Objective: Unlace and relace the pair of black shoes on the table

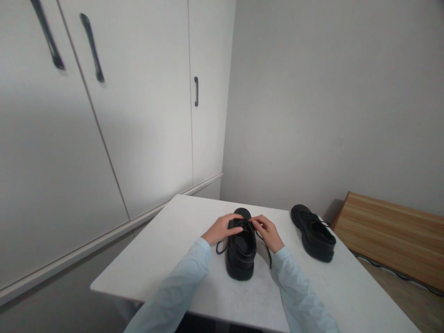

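Note:
A black lace-up shoe (241, 261) stands on the white table, its heel toward me and its toe pointing away. My left hand (224, 229) rests at the left side of the shoe's opening, thumb and fingers apart around its upper edge. On the other side, my right hand (266, 231) pinches at the lacing near the tongue, with finger and thumb together on a black lace. One lace end (269, 259) hangs down to the right under my right hand. A loop of lace (219, 249) sticks out to the left, below my left hand.
A second black shoe (314, 235) stands at the table's right edge. The white table (166, 245) reaches toward white cabinets (145, 115) with dark handles on the left. A wooden board (391, 231) and a dark cable (395, 274) are beyond the right edge.

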Demonstrator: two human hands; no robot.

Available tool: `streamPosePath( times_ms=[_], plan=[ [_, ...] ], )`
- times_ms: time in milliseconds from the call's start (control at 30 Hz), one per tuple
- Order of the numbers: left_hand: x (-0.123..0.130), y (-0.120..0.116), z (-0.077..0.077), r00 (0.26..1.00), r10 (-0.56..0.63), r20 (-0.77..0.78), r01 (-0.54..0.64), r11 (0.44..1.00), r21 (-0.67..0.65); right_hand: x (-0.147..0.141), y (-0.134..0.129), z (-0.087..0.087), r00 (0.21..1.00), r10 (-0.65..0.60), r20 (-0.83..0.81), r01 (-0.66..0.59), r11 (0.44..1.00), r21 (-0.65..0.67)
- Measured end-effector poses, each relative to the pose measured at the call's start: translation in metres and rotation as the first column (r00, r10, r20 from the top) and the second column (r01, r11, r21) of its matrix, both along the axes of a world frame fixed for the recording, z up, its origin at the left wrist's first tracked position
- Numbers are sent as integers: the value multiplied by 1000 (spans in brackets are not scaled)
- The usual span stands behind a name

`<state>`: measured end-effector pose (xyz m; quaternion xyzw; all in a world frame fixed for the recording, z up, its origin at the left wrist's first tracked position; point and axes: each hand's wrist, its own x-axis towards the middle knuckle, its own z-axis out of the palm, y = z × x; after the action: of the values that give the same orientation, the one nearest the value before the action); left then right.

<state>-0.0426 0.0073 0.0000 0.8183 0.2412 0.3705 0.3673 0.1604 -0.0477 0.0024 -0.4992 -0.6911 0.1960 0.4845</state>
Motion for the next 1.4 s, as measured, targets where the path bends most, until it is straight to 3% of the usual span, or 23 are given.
streamPosePath(
  times_ms=[200, 467, 900, 1100, 1233, 1400],
  plan=[
    [-1, -1, 1, 1000, -2, 6, 2, 1000, 2, 5, 8, -10, 987, -38, -157, 25, 996, -84],
    [0, 0, 0, 999, 1, -41, 0, 1000, 22, 7, 19, -25, 980, -103, -172, 84, 990, -117],
    [5, 0, -5, 999, 35, -29, -33, 997, 64, 4, 30, -29, 975, -172, -143, 173, 985, -4],
    [7, 0, -8, 998, 57, -4, -57, 996, 69, -3, 26, -16, 959, -98, -265, 100, 995, -8],
    [7, 1, -9, 997, 71, 13, -72, 995, 71, -6, 20, -8, 918, -19, -397, -3, 999, -55],
    [7, 1, -7, 996, 84, 15, -84, 996, 40, -6, 16, -5, 866, -4, -499, -59, 992, -111]
  ],
)
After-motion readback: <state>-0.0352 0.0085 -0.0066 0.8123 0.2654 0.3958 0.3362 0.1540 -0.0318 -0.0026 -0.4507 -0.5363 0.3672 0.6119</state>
